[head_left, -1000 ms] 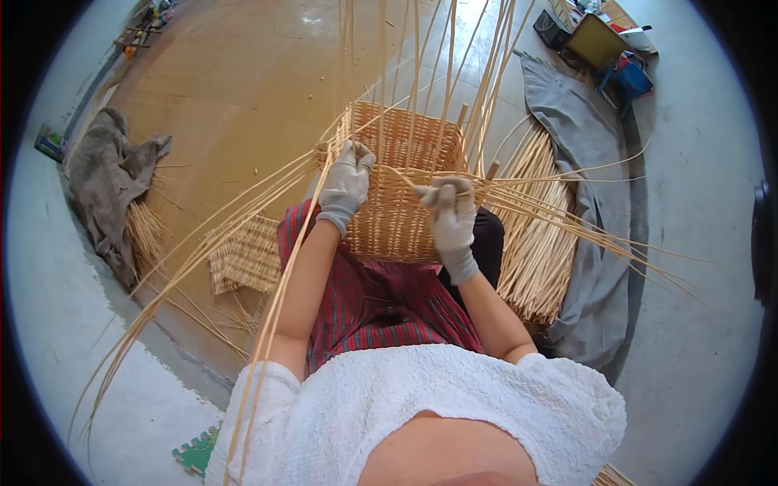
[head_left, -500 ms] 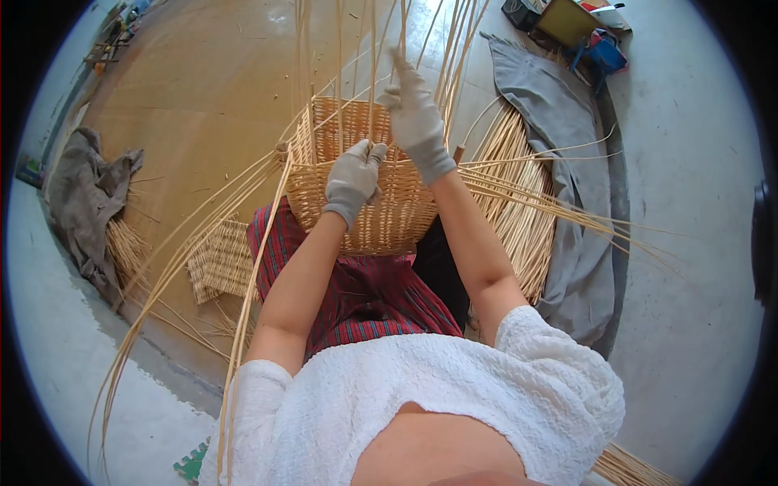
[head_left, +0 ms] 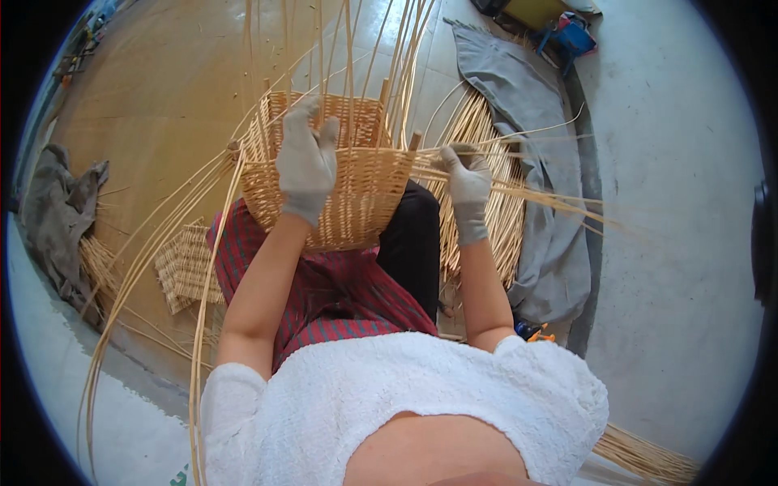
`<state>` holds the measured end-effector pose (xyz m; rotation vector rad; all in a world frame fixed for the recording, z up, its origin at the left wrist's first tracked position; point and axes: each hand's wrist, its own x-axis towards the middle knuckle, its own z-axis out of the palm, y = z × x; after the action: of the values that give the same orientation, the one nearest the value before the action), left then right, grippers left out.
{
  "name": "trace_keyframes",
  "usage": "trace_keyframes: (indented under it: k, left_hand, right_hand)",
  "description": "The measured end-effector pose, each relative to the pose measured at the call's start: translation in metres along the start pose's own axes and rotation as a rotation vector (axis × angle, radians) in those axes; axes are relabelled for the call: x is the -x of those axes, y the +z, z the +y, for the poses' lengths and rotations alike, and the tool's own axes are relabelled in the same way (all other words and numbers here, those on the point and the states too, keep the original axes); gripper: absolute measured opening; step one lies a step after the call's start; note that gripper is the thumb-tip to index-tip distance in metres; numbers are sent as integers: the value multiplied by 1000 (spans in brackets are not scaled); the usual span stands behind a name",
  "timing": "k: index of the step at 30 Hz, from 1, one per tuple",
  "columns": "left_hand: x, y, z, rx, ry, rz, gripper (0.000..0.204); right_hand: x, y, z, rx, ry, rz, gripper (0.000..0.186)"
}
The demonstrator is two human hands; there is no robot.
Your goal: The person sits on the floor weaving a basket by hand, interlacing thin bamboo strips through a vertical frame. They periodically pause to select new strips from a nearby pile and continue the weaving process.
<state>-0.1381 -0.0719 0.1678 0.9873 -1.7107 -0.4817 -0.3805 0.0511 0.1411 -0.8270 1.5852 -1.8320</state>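
Head view. The reference part is the wicker basket [head_left: 348, 206], positioned over the person's lap with its mouth upward; its lower edge meets the red striped cloth [head_left: 312, 300]. Tall upright canes [head_left: 349, 61] rise from the basket, and short thick stakes [head_left: 414, 141] project at its corners. Long strands extend from both sides: the left-side strands [head_left: 127, 283] run outward and down from the basket's left corner, and the right-side strands [head_left: 539, 197] run outward from its right corner.

The left hand [head_left: 306, 166] (gloved, like the other) is raised in front of the basket's near wall, fingertips above the rim, thumb apart from the fingers. Contact with the basket cannot be told. The right hand [head_left: 470, 182] is located just beyond the basket's right corner, thumb and curled fingers pinching the right-side strands; the number gripped cannot be told. Some of the strand ends are blurred.

Surrounding items: a bundle of loose canes [head_left: 498, 243] lies to the right of the basket, with a grey cloth [head_left: 559, 267] farther right. A flat woven piece [head_left: 188, 267] lies to the basket's left; a second, crumpled cloth [head_left: 49, 211] lies farther left.
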Motion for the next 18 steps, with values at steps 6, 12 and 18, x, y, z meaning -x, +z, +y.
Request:
trace_keyframes:
  k: [6, 12, 18]
  left_hand:
    - [35, 43, 33, -409, -148, -828, 68]
    - [39, 39, 4, -301, -9, -722, 54]
    - [71, -70, -52, 587, -350, 134, 21]
  right_hand:
    - [-47, 57, -51, 947, -897, 226, 57]
    - [1, 64, 8, 1361, -662, 171, 53]
    - [-7, 61, 5, 741, -644, 318, 30]
